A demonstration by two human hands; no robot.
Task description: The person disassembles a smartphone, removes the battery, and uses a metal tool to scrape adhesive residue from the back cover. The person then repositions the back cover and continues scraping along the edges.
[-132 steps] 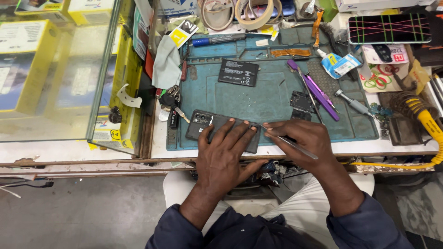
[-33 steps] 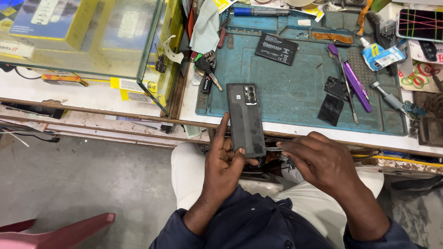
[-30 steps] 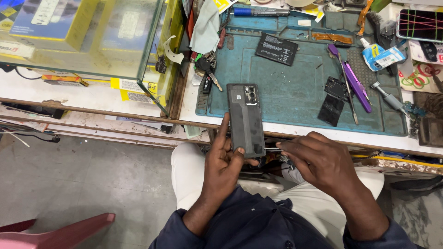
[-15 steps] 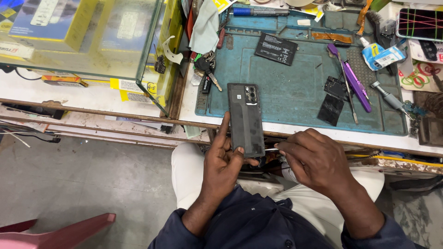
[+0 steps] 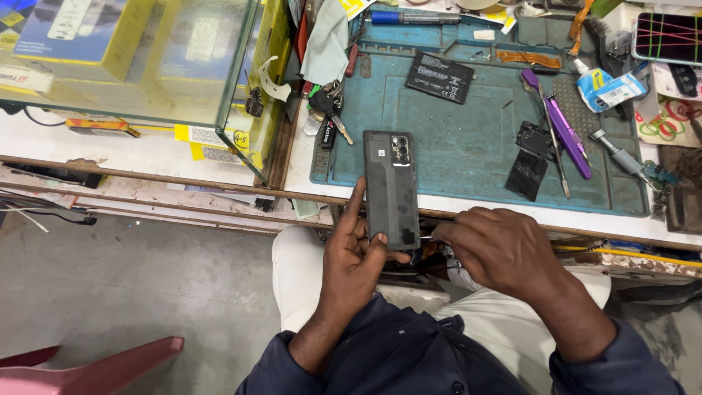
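Observation:
My left hand (image 5: 355, 257) grips a dark grey smartphone (image 5: 391, 186) by its lower end, back cover up, camera cluster at the far end. The phone sticks out over the near edge of the teal work mat (image 5: 468, 102). My right hand (image 5: 496, 247) is curled just right of the phone's bottom edge, pinching a thin metal tool (image 5: 427, 237) whose tip points at the phone's lower corner. Both hands hover above my lap, in front of the bench edge.
On the mat lie a black battery (image 5: 439, 76), a purple pry tool (image 5: 559, 132), small black parts (image 5: 531, 155) and a bunch of keys (image 5: 327, 110). A glass case with yellow boxes (image 5: 146, 58) stands left. A red chair edge (image 5: 95, 366) shows below.
4.4 s ago the phone lay flat on the mat under both hands; now my left hand holds it lifted near the bench edge. In the last second my right hand shifted slightly toward the phone's bottom.

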